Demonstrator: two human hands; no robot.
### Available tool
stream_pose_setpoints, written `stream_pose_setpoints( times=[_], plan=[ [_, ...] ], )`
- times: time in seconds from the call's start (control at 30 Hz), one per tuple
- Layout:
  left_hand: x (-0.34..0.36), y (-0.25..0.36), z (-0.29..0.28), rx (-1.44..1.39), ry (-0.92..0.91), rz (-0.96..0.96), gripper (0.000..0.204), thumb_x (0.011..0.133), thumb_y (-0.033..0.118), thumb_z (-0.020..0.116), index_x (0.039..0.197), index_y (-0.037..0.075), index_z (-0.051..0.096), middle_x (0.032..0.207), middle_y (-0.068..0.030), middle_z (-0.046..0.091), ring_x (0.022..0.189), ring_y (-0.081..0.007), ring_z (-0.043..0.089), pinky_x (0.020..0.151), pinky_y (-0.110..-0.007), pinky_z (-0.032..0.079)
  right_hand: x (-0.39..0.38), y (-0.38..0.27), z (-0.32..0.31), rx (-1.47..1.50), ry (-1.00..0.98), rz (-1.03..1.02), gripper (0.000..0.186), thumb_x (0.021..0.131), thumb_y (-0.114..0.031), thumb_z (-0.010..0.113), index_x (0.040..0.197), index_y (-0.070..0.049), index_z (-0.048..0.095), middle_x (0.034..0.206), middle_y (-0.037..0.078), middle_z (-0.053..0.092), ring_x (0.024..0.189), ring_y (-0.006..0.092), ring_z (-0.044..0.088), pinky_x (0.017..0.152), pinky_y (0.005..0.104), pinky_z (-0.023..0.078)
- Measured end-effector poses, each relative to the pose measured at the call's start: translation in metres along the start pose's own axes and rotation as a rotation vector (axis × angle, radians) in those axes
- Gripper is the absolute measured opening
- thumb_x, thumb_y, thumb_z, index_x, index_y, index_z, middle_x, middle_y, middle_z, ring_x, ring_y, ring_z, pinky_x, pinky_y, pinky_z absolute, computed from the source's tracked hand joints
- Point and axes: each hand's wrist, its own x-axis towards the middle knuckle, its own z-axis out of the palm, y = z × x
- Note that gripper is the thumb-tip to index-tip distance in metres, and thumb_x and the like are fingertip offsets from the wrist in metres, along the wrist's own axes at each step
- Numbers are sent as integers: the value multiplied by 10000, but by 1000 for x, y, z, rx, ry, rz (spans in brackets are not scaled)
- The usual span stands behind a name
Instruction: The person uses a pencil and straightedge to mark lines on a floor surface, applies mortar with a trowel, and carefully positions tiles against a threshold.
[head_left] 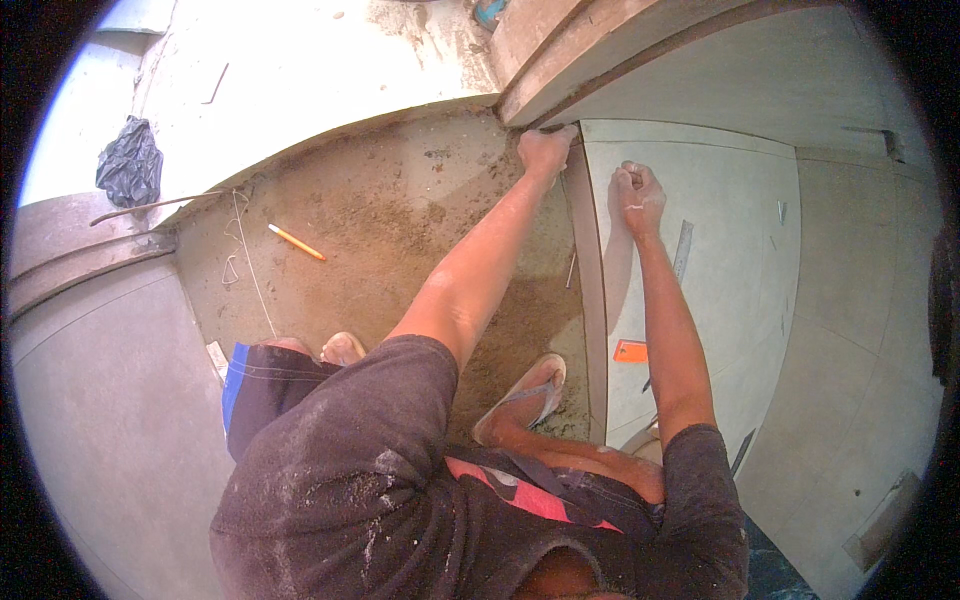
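My left hand (547, 152) reaches to the far left corner of a large pale tile (720, 200), at the base of a wall ledge. Its fingers are bent down against the corner, and what they grip, if anything, is hidden. Just right of it, my right hand (640, 197) is curled into a dusty fist over the tile's far left part, and I see nothing in it. A grey metal strip (683, 250) lies on the tile beside my right forearm. Nearer me, an orange flat piece (630, 351) rests there too, partly behind that forearm.
Rough brown mortar floor (390, 210) lies left of the tile, with an orange pen-like stick (297, 242) and a white string (258, 275) on it. A black plastic bag (130, 165) sits on the bright ledge at far left. My sandalled foot (530, 395) stands by the tile's edge.
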Motion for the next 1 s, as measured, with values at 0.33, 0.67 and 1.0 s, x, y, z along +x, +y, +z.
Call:
stream_pose_setpoints(
  times=[0.33, 0.67, 1.0],
  plan=[
    [12, -10, 0, -37, -54, -53, 506, 720, 304, 824, 965, -122, 704, 995, -228, 707, 867, -267, 702, 672, -395, 579, 2, 12, 2, -23, -8, -21, 286, 894, -227, 673, 1073, -6, 700, 900, 108, 722, 815, 182, 678, 767, 312, 531],
    [20, -18, 0, 44, -41, 2, 548, 689, 331, 837, 983, -114, 711, 1032, -259, 711, 985, -327, 694, 883, -404, 516, 1, 4, 0, 8, -20, 12, 279, 890, -236, 674, 1045, -5, 699, 887, 114, 718, 797, 199, 676, 754, 321, 529],
    [32, -33, 8, -30, 19, 118, 465, 690, 322, 842, 935, -57, 728, 948, -188, 706, 875, -275, 669, 776, -373, 495, 3, 5, 3, 7, 8, -7, 290, 875, -263, 673, 1014, -10, 706, 894, 150, 725, 798, 255, 698, 761, 355, 539]
  ],
)
